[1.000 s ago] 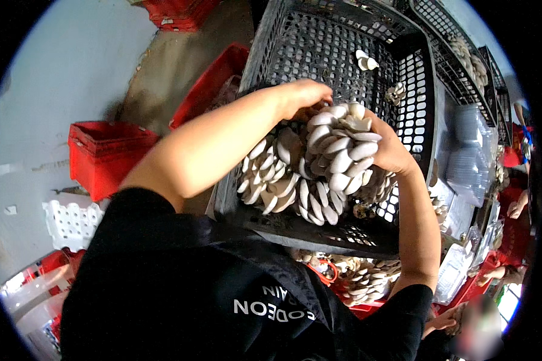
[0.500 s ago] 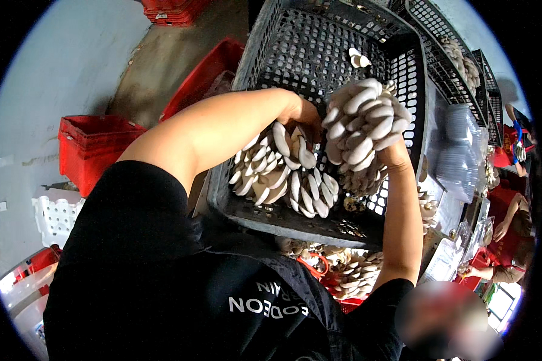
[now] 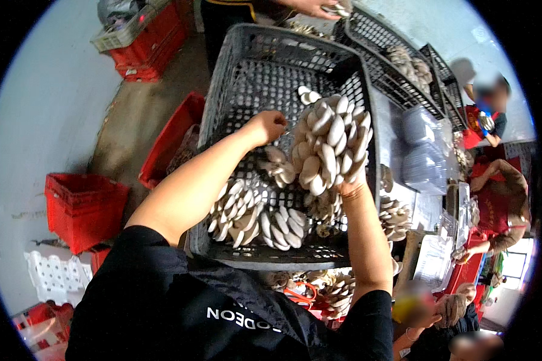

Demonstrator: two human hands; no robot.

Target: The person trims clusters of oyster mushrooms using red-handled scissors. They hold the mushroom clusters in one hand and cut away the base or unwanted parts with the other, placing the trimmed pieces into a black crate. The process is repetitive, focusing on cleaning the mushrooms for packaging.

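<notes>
A large cluster of grey oyster mushrooms (image 3: 330, 135) rests in my right hand (image 3: 350, 182), whose fingers are mostly hidden under it. My left hand (image 3: 268, 127) is over the middle of a black plastic crate (image 3: 223, 66), its fingers curled closed; what they hold, if anything, is hidden. Just below it lies a smaller oyster mushroom clump (image 3: 278, 166), apart from the hand. More oyster mushroom clusters (image 3: 238, 213) fill the crate's near left part. A few small pale mushrooms (image 3: 309, 94) lie toward its far side.
Black crates with mushrooms (image 3: 409, 63) and stacked clear plastic trays (image 3: 423, 159) stand to the right. Red bins (image 3: 84, 207) are on the left. Orange-handled scissors (image 3: 301, 293) lie among mushrooms below the crate. Co-workers are at the right, and another person's hand (image 3: 313, 7) is at the top.
My left hand has come away from the near mushrooms and curled closed. My right hand still holds the large cluster, now turned. The view has shifted, bringing another person's hand in at the top.
</notes>
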